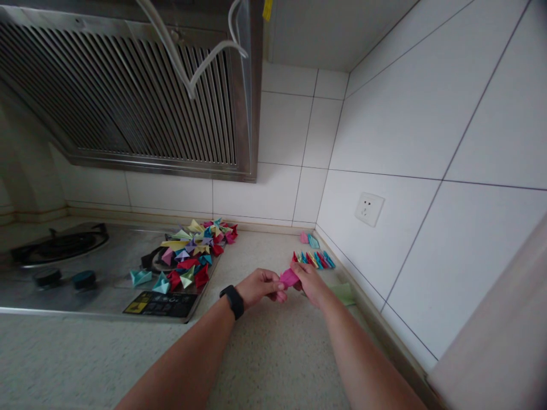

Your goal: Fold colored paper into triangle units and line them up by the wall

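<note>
A small pink piece of folded paper (pixel 289 278) is held between both hands above the counter. My left hand (pixel 261 286), with a black watch on its wrist, pinches the paper's left side. On the paper's right side, the fingers of my right hand (pixel 308 282) are closed. Just beyond my right hand lies a row of small folded papers in several colours (pixel 322 259). Light green paper (pixel 343 294) lies flat to the right of my right wrist, partly hidden by the arm.
Many coloured folded papers (pixel 188 265) are heaped on the right part of the gas stove (pixel 115 296). Small pink and teal papers (pixel 313 241) lie near the back corner. A range hood (pixel 149 114) hangs above; a socket (pixel 370 209) is on the right wall.
</note>
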Demonstrator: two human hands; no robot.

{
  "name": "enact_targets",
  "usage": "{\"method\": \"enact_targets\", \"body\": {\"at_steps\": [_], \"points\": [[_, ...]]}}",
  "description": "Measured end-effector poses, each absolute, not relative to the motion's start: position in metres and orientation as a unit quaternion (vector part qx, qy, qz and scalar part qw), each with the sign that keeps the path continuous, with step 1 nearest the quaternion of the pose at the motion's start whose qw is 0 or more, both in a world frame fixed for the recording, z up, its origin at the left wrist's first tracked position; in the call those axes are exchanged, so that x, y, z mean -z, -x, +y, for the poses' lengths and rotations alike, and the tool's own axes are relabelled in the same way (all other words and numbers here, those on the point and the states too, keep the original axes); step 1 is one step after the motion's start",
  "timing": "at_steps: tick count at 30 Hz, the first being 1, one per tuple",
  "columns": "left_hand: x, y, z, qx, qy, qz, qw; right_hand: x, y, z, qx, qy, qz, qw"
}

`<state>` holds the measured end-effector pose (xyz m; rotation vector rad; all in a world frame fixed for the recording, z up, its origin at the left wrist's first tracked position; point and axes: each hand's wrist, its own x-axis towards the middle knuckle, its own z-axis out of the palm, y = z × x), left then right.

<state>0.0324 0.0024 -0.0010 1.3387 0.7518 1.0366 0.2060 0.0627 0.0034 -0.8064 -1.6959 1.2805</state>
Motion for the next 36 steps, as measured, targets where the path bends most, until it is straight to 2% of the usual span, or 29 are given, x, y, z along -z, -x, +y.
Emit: {"method": "enact_targets", "body": {"at_steps": [7, 21, 25, 30, 36], "points": [[-0.003, -0.030, 0.002, -0.452, -0.581, 0.344, 0.583, -0.003, -0.207, 0.067, -0.481, 0.330, -0.682, 0.441], [0.008, -0.020, 0.015, -0.485, -0.522, 0.432, 0.553, -0.008, -0.225, 0.082, -0.296, 0.402, -0.742, 0.448], [0.009, -0.023, 0.014, -0.463, -0.506, 0.438, 0.581, -0.010, -0.225, 0.078, -0.281, 0.408, -0.749, 0.440], [0.008, -0.030, 0.008, -0.429, -0.509, 0.418, 0.618, -0.014, -0.216, 0.071, -0.280, 0.317, -0.795, 0.436], [0.006, -0.032, 0.009, -0.483, -0.501, 0.406, 0.592, -0.010, -0.206, 0.062, -0.265, 0.239, -0.835, 0.418]]}}
